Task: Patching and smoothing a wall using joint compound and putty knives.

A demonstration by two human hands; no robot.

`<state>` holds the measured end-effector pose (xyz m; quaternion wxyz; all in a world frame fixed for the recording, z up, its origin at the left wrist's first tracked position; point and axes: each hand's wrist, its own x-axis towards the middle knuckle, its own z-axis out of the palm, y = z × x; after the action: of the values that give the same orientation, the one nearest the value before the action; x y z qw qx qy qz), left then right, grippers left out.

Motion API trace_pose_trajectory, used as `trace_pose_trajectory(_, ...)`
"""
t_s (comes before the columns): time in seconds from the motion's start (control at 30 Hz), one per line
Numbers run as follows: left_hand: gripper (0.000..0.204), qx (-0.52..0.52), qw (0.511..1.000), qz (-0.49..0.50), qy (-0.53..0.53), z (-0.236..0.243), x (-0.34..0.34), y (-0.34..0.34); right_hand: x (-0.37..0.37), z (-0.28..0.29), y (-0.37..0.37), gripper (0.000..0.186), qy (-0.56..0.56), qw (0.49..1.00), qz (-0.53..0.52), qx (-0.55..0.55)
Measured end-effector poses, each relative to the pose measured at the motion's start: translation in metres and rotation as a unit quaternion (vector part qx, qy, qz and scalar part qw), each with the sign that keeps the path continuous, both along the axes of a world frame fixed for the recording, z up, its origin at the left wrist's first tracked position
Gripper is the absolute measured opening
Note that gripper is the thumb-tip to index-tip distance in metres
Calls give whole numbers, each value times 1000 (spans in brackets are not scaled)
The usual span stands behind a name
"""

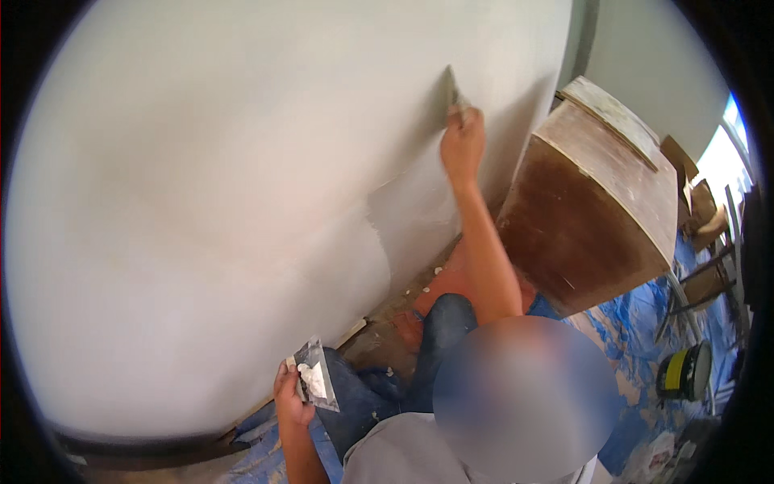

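My right hand (pixel 463 149) is raised against the pale wall (pixel 242 161), its fingers closed round a putty knife (pixel 454 90). The blade shows as a narrow wedge, tip up, at the wall's surface; whether it touches is hard to tell. Low on the left, my left hand (pixel 292 395) grips a wide flat scraper (pixel 308 355) with a transparent-looking or grey blade. A lump of white putty (pixel 311 379) sits on that blade, near my bent knee. Below my right hand, a greyer patch (pixel 411 206) with an uneven edge marks the wall.
A brown wooden cabinet-like box (pixel 576 222) stands close at the right, with a loose board (pixel 613 121) on top. Blue sheeting (pixel 625 323) covers floor on the right. A black bucket with a yellow band (pixel 685 371) stands there, near cardboard (pixel 705 214). A blurred round area hides the lower middle.
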<state>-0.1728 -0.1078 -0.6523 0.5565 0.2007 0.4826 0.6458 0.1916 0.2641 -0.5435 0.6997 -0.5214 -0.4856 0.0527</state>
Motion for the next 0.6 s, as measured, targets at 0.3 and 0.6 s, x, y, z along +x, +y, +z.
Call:
trace_pose_trajectory(0.3,30,39,999,25,-13,-1,-2,-7,-220,-36,-166,61,-290,938,82,170)
trace_pose_trajectory(0.6,31,30,999,39,-24,-16,-12,-10,-168,-43,-183,53,-378,903,105,172)
